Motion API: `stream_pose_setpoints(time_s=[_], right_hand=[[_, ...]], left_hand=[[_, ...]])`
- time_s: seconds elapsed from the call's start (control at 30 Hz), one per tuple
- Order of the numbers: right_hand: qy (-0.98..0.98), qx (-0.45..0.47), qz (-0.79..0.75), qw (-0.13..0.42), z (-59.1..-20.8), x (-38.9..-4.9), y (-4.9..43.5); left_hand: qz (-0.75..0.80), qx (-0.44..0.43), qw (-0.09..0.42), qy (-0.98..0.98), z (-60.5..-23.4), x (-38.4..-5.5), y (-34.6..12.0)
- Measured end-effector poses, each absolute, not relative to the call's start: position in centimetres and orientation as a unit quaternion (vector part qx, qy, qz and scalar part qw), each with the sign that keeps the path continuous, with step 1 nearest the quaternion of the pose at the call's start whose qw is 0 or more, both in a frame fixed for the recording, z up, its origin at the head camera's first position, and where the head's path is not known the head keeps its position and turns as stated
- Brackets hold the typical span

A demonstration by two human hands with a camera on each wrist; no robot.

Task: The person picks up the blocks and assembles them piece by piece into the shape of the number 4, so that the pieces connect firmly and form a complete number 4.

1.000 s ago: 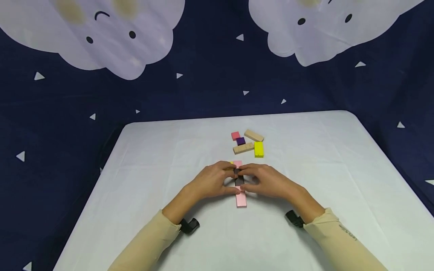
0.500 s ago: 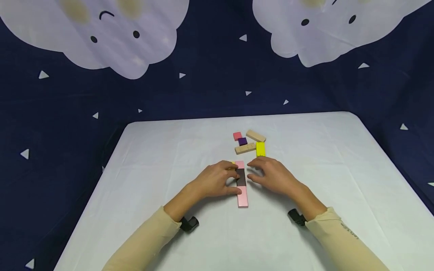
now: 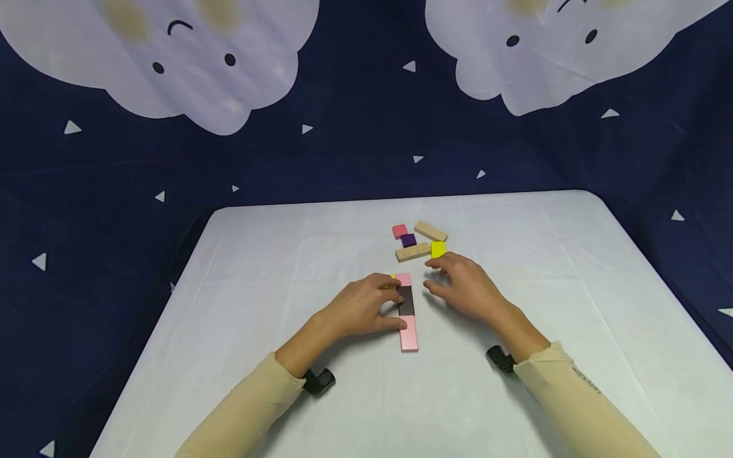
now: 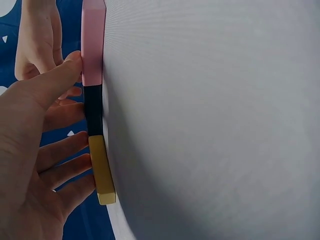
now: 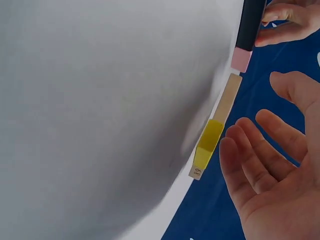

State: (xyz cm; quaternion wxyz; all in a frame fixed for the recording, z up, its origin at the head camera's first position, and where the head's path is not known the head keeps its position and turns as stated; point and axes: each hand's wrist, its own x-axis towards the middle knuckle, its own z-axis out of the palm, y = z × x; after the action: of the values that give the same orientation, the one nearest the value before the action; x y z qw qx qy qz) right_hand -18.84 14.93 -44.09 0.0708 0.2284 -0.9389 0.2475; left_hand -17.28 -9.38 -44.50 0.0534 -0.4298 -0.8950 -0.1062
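Observation:
A row of blocks lies flat on the table: a long pink block (image 3: 409, 338) nearest me, a black block (image 3: 407, 301) in the middle and a pink block (image 3: 404, 278) at the far end. Beside the row's far left side is a yellow block (image 4: 102, 170), mostly covered in the head view. My left hand (image 3: 366, 306) rests its fingertips on these blocks, thumb on the long pink one. My right hand (image 3: 466, 286) hovers with fingers spread and loosely bent, holding nothing. Its fingertips are close to a bright yellow block (image 3: 438, 248) and partly cover it.
Beyond the row lie two plain wooden blocks (image 3: 412, 253), a red block (image 3: 399, 231) and a dark purple block (image 3: 408, 240). A white cloth covers the table (image 3: 275, 254). Behind it hangs a dark blue curtain (image 3: 355, 159) with clouds and triangles.
My right hand has come off the row and moved right and away from me, up to the bright yellow block. The left hand has stayed on the row.

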Motion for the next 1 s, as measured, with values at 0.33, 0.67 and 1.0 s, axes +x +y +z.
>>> stream_pose_setpoints(time_s=[0.33, 0.67, 1.0], right_hand=[[-0.948, 0.199, 0.240, 0.061, -43.9, -19.9, 15.5], [-0.951, 0.170, 0.244, 0.086, -44.0, -21.1, 15.9], [-0.959, 0.133, 0.231, 0.097, -44.2, -22.3, 15.3]], left_hand=[[-0.108, -0.429, 0.054, -0.895, -44.6, -17.3, -9.5], [-0.111, -0.428, 0.053, -0.895, -44.6, -17.3, -9.5], [-0.112, -0.431, 0.057, -0.893, -44.8, -17.3, -9.5]])
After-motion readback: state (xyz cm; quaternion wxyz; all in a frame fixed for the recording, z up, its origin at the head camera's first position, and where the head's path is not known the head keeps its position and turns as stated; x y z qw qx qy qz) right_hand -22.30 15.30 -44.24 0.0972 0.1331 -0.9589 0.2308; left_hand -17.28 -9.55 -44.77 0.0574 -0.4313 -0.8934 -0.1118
